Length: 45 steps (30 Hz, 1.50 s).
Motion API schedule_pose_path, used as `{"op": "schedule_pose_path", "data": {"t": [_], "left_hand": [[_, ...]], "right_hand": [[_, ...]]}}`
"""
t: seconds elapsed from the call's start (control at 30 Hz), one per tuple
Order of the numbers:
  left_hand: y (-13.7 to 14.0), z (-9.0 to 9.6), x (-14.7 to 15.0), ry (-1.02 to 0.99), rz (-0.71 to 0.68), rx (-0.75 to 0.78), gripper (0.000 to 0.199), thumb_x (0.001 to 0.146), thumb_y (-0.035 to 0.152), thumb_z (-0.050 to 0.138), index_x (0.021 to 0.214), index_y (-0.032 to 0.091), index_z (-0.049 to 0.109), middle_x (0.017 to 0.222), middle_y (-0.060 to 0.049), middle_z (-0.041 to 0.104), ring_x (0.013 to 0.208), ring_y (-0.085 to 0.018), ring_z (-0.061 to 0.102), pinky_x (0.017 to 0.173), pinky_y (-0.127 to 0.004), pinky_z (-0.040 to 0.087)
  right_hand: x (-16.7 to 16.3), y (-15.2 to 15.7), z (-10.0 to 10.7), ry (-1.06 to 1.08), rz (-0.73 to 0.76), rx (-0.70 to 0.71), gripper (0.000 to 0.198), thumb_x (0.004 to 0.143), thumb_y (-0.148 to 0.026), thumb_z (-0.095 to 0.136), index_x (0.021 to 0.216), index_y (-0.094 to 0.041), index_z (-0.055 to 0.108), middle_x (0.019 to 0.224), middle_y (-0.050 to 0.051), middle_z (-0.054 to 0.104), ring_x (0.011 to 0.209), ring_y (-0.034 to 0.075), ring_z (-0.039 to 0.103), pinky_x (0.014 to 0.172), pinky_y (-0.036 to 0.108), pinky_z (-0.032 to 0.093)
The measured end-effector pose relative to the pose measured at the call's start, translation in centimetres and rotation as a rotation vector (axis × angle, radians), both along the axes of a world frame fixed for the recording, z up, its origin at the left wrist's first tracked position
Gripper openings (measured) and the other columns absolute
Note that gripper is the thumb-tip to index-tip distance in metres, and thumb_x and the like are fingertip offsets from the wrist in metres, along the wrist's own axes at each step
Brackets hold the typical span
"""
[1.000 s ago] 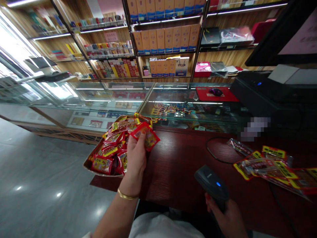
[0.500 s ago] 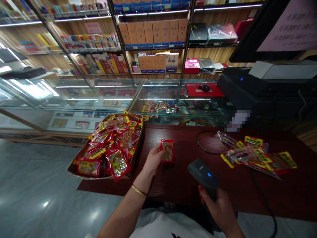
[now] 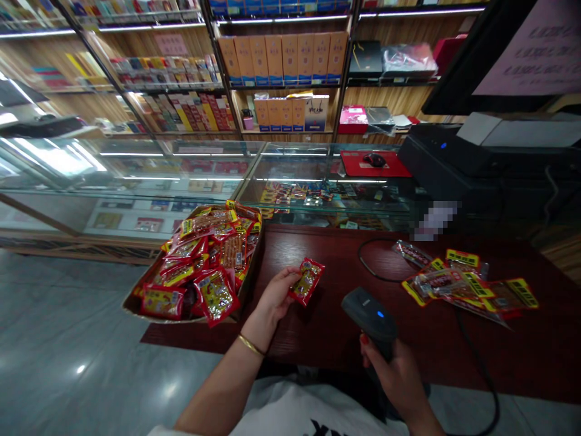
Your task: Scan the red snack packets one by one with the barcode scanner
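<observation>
Between the thumb and fingers of my left hand (image 3: pixel 275 295) is a small red-edged snack packet (image 3: pixel 308 281), tilted above the dark wooden counter (image 3: pixel 313 339). My right hand (image 3: pixel 399 372) is wrapped round the handle of a black barcode scanner (image 3: pixel 370 312) with a lit blue light. The scanner's head points toward the packet, a short gap away. Left of my left hand, a cardboard box (image 3: pixel 249 287) is heaped with red and yellow snack packets (image 3: pixel 215 297). A loose pile of snack packets (image 3: pixel 467 281) lies on the counter at the right.
A black cable (image 3: pixel 370 271) loops across the counter. Beyond it stand a glass display case (image 3: pixel 295 166), a mouse (image 3: pixel 374 159) on a red mat (image 3: pixel 351 165), and a black machine (image 3: pixel 490 175) under a monitor (image 3: pixel 458 72). Stocked shelves (image 3: pixel 290 85) fill the back wall.
The packet in my left hand has turned clockwise, from nearly upright to tilted. The scanner in my right hand has shifted slightly left and up.
</observation>
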State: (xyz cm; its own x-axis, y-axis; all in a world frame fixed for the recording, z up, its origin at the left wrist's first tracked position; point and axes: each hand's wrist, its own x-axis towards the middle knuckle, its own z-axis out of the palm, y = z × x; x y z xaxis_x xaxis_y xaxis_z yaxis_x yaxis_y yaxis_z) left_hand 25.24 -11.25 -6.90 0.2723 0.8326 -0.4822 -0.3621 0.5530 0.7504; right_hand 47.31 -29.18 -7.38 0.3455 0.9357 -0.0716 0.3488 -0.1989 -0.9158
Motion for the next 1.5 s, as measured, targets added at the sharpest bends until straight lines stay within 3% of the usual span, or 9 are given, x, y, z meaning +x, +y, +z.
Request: {"op": "schedule_pose_path", "data": {"t": [0.07,0.17,0.27,0.33,0.5,0.67,0.83,1.27,1.5], "left_hand": [[-0.5,0.2,0.0,-0.073,-0.115,-0.031,0.044,0.063,0.011,0.081,0.106,0.017,0.073,0.103,-0.010,0.078,0.082,-0.019,0.074,0.073,-0.028,0.059],[-1.4,0.4,0.2,-0.004,-0.219,0.144,0.068,0.058,0.000,0.076,0.122,0.019,0.072,0.124,-0.011,0.075,0.100,-0.022,0.074,0.086,-0.030,0.057],[-1.3,1.1,0.2,0.193,-0.146,0.381,0.075,0.055,-0.003,0.079,0.125,0.021,0.068,0.114,-0.007,0.077,0.097,-0.020,0.073,0.084,-0.027,0.056],[-0.7,1.9,0.0,0.229,-0.079,0.419,0.071,0.055,0.003,0.084,0.121,0.021,0.065,0.096,-0.003,0.078,0.083,-0.017,0.072,0.075,-0.025,0.055],[0.9,3.6,-0.7,0.034,0.109,0.248,0.040,0.060,0.022,0.093,0.088,0.016,0.065,0.082,-0.001,0.074,0.071,-0.013,0.069,0.069,-0.022,0.056],[1.0,2.1,0.5,-0.128,0.155,0.023,0.041,0.062,0.026,0.093,0.096,0.016,0.071,0.088,-0.006,0.076,0.075,-0.020,0.072,0.072,-0.036,0.063],[0.8,0.5,1.7,-0.043,0.206,0.077,0.039,0.070,0.029,0.087,0.104,0.017,0.070,0.084,-0.004,0.076,0.068,-0.017,0.071,0.065,-0.034,0.063],[1.3,0.2,1.6,-0.036,0.253,0.128,0.046,0.062,0.036,0.093,0.098,0.017,0.071,0.082,-0.002,0.074,0.072,-0.017,0.070,0.070,-0.030,0.058],[1.3,0.5,1.3,-0.061,0.215,0.088,0.038,0.072,0.030,0.085,0.105,0.018,0.069,0.088,-0.004,0.076,0.072,-0.018,0.071,0.071,-0.033,0.060]], "right_hand": [[0.1,-0.1,-0.1,0.012,-0.013,-0.009,0.055,0.089,-0.072,0.063,0.073,-0.020,0.069,0.058,0.003,0.068,0.055,0.020,0.066,0.057,0.028,0.053],[0.2,-0.1,-0.3,0.020,-0.027,-0.014,0.057,0.088,-0.074,0.064,0.073,-0.019,0.069,0.058,0.004,0.069,0.056,0.020,0.066,0.057,0.028,0.054],[0.3,-0.1,-0.5,0.023,-0.034,-0.001,0.056,0.087,-0.073,0.065,0.077,-0.018,0.072,0.060,0.004,0.070,0.056,0.021,0.067,0.058,0.028,0.054],[0.4,-0.2,-0.6,0.023,-0.033,-0.003,0.056,0.087,-0.073,0.065,0.077,-0.018,0.072,0.059,0.004,0.069,0.055,0.020,0.067,0.057,0.028,0.054],[0.4,-0.2,-0.8,0.010,-0.024,0.015,0.052,0.088,-0.070,0.066,0.074,-0.020,0.069,0.058,0.003,0.068,0.054,0.020,0.065,0.057,0.028,0.053],[0.0,0.0,-0.6,-0.024,0.016,0.026,0.046,0.090,-0.065,0.066,0.080,-0.020,0.071,0.059,0.003,0.069,0.054,0.021,0.066,0.056,0.028,0.053],[-0.2,0.0,-0.2,-0.139,0.063,0.058,0.044,0.093,-0.061,0.063,0.084,-0.020,0.074,0.060,0.004,0.072,0.054,0.022,0.067,0.059,0.029,0.054],[-0.8,0.1,0.2,-0.230,0.198,0.041,0.040,0.098,-0.053,0.057,0.091,-0.018,0.076,0.057,0.003,0.070,0.048,0.021,0.065,0.053,0.027,0.049],[-0.3,0.2,0.2,-0.245,0.180,0.042,0.039,0.098,-0.053,0.058,0.092,-0.018,0.076,0.059,0.004,0.072,0.052,0.023,0.068,0.061,0.029,0.054]]}}
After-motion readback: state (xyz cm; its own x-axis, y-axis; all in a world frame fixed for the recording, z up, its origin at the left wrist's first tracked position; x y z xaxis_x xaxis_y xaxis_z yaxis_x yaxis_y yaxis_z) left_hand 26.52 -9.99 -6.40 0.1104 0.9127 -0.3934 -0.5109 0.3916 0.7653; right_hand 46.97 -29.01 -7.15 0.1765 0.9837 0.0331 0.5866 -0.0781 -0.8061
